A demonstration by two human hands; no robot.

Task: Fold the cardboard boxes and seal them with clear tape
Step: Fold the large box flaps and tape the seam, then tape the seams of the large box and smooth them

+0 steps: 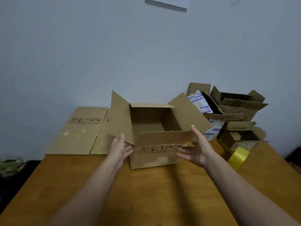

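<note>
An upright cardboard box [154,154] stands in the middle of the wooden table [146,193], its top open and all flaps spread out. Handling symbols are printed on its near wall. My left hand [120,148] touches the box's left near corner under the left flap, fingers fairly straight. My right hand [195,149] is spread open at the right near corner, beside the near flap; whether it touches the box I cannot tell. A roll of yellowish tape [238,158] lies on the table to the right of my right hand.
A flattened cardboard box [78,132] lies at the back left of the table. Several open, crumpled boxes [236,110] with printed packets are piled at the back right. A pale wall rises right behind the table. Dark clutter sits on the floor at the left.
</note>
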